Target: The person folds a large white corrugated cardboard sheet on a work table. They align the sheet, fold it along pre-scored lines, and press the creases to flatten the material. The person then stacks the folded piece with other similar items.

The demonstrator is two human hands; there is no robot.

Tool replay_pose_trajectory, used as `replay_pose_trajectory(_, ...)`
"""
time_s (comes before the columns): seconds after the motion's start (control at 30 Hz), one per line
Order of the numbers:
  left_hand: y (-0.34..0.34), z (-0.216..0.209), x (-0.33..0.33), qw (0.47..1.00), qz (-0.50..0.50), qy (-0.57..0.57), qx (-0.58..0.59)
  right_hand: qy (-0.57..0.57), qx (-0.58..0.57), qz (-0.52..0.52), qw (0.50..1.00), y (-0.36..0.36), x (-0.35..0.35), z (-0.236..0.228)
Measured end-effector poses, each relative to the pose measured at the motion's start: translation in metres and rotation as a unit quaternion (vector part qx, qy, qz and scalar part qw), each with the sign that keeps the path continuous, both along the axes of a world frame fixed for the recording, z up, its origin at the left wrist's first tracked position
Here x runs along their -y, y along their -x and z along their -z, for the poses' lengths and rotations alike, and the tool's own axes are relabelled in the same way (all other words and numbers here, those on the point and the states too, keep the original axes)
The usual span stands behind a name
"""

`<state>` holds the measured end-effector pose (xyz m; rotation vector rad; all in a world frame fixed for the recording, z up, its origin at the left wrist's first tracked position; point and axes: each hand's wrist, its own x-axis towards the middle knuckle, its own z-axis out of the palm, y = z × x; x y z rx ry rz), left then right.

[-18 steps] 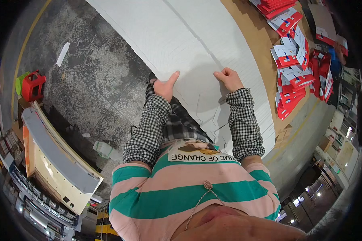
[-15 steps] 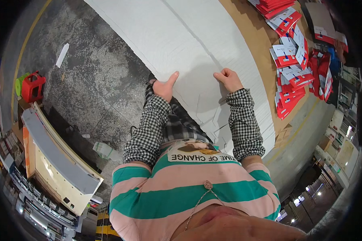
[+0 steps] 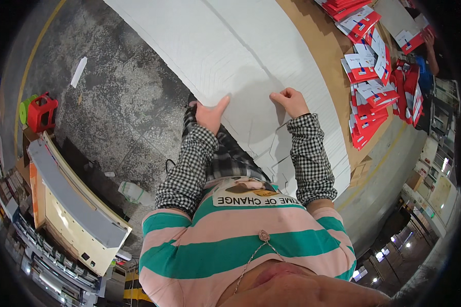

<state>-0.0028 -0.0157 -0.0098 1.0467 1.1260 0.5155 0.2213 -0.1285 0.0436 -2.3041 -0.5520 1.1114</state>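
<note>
A large white sheet [image 3: 189, 41], scored with faint lines and slits, spreads before me and reaches in close to my body. At its left edge is my left hand [image 3: 209, 116], thumb lying on top and the other fingers hidden at the edge. My right hand [image 3: 293, 102] is closed over the sheet's right part, thumb against the curled forefinger beside a grey seam. Whatever may be between those fingertips is hidden. A rounded shadow falls on the white surface between both hands.
Brown board [image 3: 312, 43] shows right of the sheet, bearing red-and-white printed folders [image 3: 366, 97] in loose piles. A co-worker's hand [image 3: 429, 43] is beside another folder at far right. Left are a red stool [image 3: 42, 112], a grey-topped cream unit [image 3: 79, 199] and a white floor scrap [image 3: 79, 71].
My left thumb has tilted slightly and my right hand has shifted a little left. At far right, the co-worker's hand and a folder have moved up and left.
</note>
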Motion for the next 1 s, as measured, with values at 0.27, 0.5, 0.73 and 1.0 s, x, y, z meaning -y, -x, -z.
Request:
replay_pose_trajectory(0.27, 0.003, 0.006, 0.016, 0.993, -0.012, 0.113, 0.006, -0.006, -0.01, -0.008, 1.0, 0.004, 0.013, 0.003)
replay_pose_trajectory(0.5, 0.003, 0.002, 0.012, 0.998, -0.017, 0.067, -0.007, 0.009, 0.006, 0.024, 1.0, 0.011, 0.013, 0.003)
replay_pose_trajectory(0.73, -0.014, -0.027, 0.012, 0.989, 0.007, 0.018, -0.148, -0.035, 0.03, 0.046, 0.998, 0.01, 0.01, 0.017)
replay_pose_trajectory(1.0, -0.018, -0.004, 0.023, 0.995, -0.031, 0.029, -0.087, -0.071, 0.011, 0.094, 0.993, 0.009, 0.019, 0.021)
